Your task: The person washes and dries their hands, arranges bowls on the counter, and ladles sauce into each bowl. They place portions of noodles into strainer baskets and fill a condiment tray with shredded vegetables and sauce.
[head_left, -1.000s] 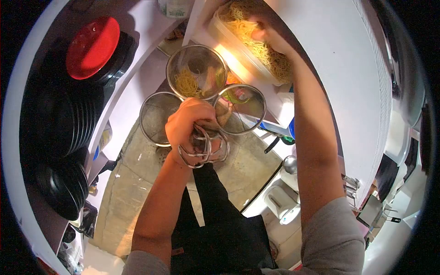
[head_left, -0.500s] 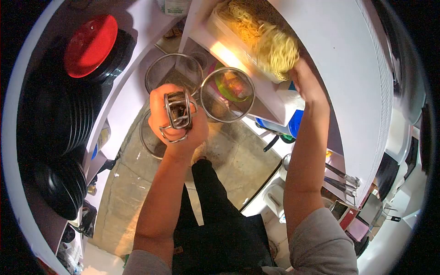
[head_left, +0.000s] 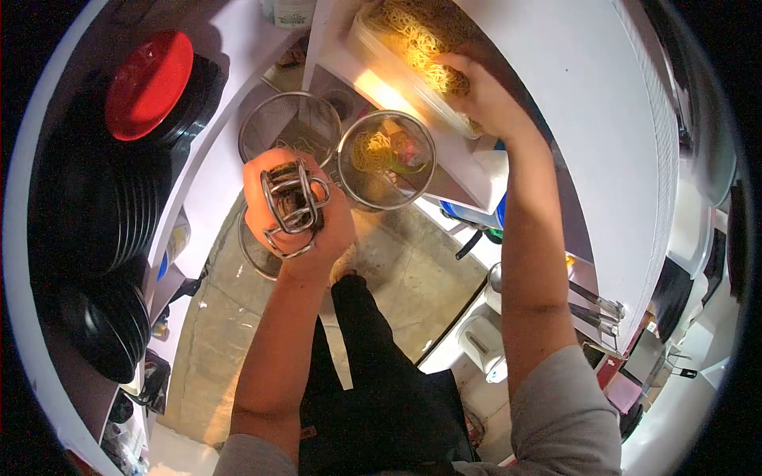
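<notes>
A bare, cracked concrete floor point(head_left: 432, 274) lay below you, with a white desk point(head_left: 607, 143) curving along your right side. Your left hand point(head_left: 327, 224) was closed around a bunch of wire handles point(head_left: 294, 208), probably gathered so that one grip could carry all the strainers and leave the other arm free. Your right hand point(head_left: 488, 103) reached into a translucent plastic tub point(head_left: 403, 78), fingers among the yellow noodles point(head_left: 417, 44); whether they pinched any, I cannot tell. Around your left fist spread three round mesh strainers: the right strainer point(head_left: 390, 193) held a small nest of noodles point(head_left: 371, 151) and hung nearest the tub, which likely kept the reach short. The upper-left strainer point(head_left: 274, 127) hung beside it; your fist partly hid the lower-left strainer point(head_left: 252, 260). Farther left were a red plate point(head_left: 149, 86) and stacked black dishes point(head_left: 119, 206), apparently nested to save room.
</notes>
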The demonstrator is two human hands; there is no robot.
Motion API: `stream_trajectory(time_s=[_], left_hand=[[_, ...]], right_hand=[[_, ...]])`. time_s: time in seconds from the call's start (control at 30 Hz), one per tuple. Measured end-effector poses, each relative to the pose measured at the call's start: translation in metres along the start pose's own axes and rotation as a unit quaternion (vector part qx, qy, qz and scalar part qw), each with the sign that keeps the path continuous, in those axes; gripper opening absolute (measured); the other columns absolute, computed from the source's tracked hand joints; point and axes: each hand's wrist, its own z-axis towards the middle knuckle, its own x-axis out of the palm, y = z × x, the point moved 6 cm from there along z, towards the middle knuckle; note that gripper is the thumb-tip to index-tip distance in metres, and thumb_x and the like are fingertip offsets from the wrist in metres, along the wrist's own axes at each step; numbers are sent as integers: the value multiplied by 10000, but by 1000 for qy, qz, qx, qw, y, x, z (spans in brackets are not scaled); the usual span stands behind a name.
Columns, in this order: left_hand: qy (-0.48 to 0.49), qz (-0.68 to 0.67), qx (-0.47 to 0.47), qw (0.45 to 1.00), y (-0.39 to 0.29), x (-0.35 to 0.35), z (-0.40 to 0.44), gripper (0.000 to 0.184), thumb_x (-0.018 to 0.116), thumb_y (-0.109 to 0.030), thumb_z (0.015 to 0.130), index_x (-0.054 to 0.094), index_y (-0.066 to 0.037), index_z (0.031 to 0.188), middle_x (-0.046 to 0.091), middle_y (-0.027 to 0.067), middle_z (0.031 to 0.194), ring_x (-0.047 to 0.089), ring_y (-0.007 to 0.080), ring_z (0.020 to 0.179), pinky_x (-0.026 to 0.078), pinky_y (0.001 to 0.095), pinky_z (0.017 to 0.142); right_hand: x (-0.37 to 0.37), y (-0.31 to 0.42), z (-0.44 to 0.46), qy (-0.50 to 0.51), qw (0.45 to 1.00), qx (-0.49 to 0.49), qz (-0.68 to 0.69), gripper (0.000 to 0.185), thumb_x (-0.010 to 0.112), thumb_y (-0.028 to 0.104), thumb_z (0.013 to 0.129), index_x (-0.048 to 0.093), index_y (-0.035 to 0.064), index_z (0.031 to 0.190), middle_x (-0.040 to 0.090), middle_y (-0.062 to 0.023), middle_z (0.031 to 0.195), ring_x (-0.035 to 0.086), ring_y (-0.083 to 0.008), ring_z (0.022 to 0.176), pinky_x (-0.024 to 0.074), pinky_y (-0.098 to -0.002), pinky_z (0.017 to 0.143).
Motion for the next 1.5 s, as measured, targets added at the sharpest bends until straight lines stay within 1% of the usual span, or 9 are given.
stream_trajectory(time_s=[0.17, 0.57, 0.67, 0.73, 0.83, 0.93, 1.1, 1.27, 1.5], left_hand=[[7, -48, -3, 999, -2, 1, -1, 157, 528, -46, 777, 444, -14, 906, 470, 61, 815, 471, 128, 734, 405, 246, 680], [-124, -206, -79, 968, 29, -8, -6, 157, 519, 21, 750, 476, -10, 898, 524, 65, 774, 524, 120, 661, 437, 227, 589], [-65, -89, 3, 994, 26, -12, -4, 119, 540, -27, 787, 474, -14, 885, 529, 68, 762, 524, 115, 646, 442, 230, 576], [8, -251, 47, 967, 42, -5, -11, 170, 589, -129, 787, 498, -4, 859, 546, 75, 727, 524, 121, 631, 437, 227, 562], [258, -196, 175, 930, 42, 13, -22, 368, 693, -260, 561, 580, -14, 811, 553, 98, 684, 564, 251, 663, 436, 351, 617], [429, -134, 209, 868, 30, 33, -39, 495, 678, -245, 462, 590, -52, 909, 567, 97, 828, 561, 287, 769, 431, 353, 702], [526, -164, 248, 797, 12, 49, -55, 580, 686, -245, 429, 556, -94, 974, 543, 95, 801, 546, 307, 771, 431, 376, 691], [606, -172, 221, 744, -3, 69, -79, 499, 683, -214, 488, 524, -110, 950, 512, 83, 745, 540, 300, 740, 422, 401, 664], [612, -137, 251, 737, -4, 74, -93, 560, 700, -273, 415, 534, -115, 927, 531, 80, 803, 546, 297, 780, 446, 405, 668]], right_hand=[[24, -37, 44, 98, 991, -40, -84, 465, 591, 16, 748, 475, 61, 1196, 476, -119, 1225, 438, -202, 1138, 330, -293, 960], [9, -30, 13, 21, 991, -34, 125, 449, 583, 84, 797, 432, 38, 1218, 497, -44, 1167, 485, -144, 1024, 389, -262, 891], [6, -26, 4, -6, 998, 7, 64, 443, 588, 125, 806, 435, 39, 1213, 509, -31, 1117, 490, -130, 986, 398, -249, 867], [1, -22, -4, -25, 999, 36, 23, 439, 593, 158, 811, 442, 40, 1206, 517, -23, 1077, 490, -121, 959, 401, -239, 850], [0, -29, -27, 1, 926, 204, 316, 552, 519, 425, 816, 482, 46, 1215, 514, -147, 1180, 476, -228, 1075, 406, -343, 853], [-15, 17, -49, -22, 923, 323, 207, 487, 510, 359, 822, 517, 8, 1159, 560, -114, 1105, 508, -210, 1010, 431, -343, 811], [10, 57, -42, -63, 880, 48, 469, 308, 574, -42, 689, 550, 36, 986, 587, -31, 865, 562, -117, 826, 454, -243, 760], [81, 102, -26, 123, 962, -63, 237, 363, 646, 60, 708, 557, 35, 1060, 587, -65, 1007, 552, -100, 919, 455, -257, 794], [67, 71, -28, 64, 941, 68, 326, 181, 606, 58, 761, 608, 11, 936, 627, -53, 815, 584, -100, 731, 476, -241, 651]])
